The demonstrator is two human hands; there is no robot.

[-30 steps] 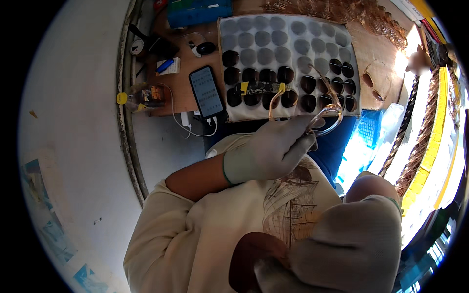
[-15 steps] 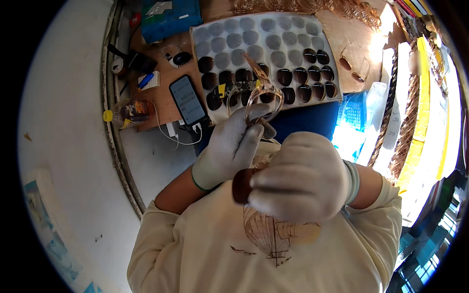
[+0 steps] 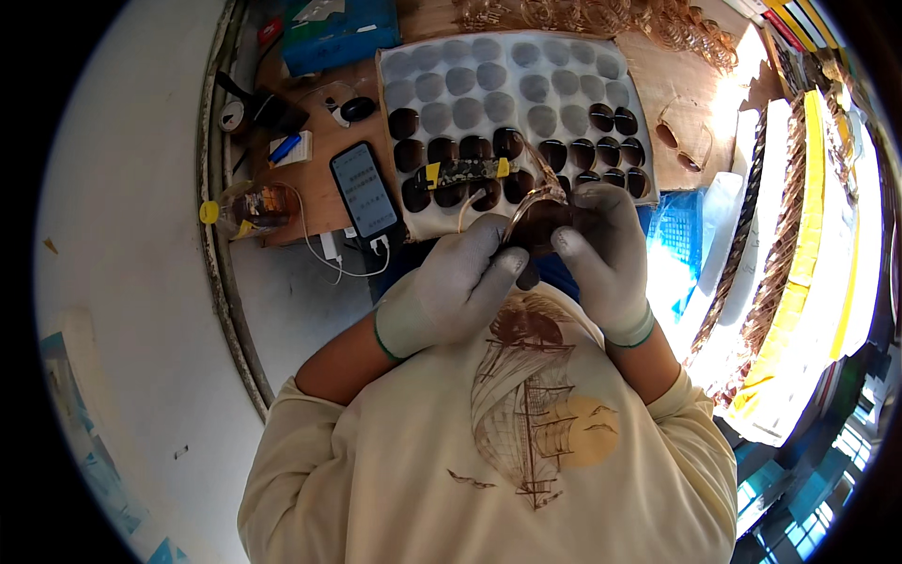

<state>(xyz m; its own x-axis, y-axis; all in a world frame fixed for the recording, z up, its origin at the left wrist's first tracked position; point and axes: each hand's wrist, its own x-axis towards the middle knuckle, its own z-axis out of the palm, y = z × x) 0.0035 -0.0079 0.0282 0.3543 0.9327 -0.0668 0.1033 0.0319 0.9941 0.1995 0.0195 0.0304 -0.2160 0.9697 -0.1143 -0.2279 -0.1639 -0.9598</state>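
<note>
Tabletop [image 3: 310, 202]: wooden surface at the top of my head view, crowded with parts; I see its near edge running beside a pale floor.
Lens tray [image 3: 512, 103]: large pale moulded tray lying flat on the tabletop. Upper rows of its wells look empty and grey; the lower rows hold dark round lenses. A patterned strip with yellow ends lies across the lower wells.
Frame pile [image 3: 611, 17]: heap of thin coppery spectacle frames at the far edge of the tabletop, beyond the tray. One finished-looking pair lies apart to the right of the tray.
Phone [image 3: 364, 191]: dark slab, screen lit, left of the tray, white cable trailing off its near end.
Left hand [image 3: 456, 287]: grey knit glove, fingers curled shut around the lower side of the spectacle frame [image 3: 526, 202], thumb pressing up.
Right hand [image 3: 606, 254]: grey glove, fingertips pinched closed on the dark lens [image 3: 545, 226], pressing it into the frame.
Task thing: frame and lens are held together between both hands, in the air just in front of the chest, below the tray's near edge, not resting on anything.
Progress (my judgement): lens appears partly seated in one rim; I cannot tell whether the other rim is filled. Many lenses remain in the tray and many frames in the pile, so much of the batch looks undone.
</note>
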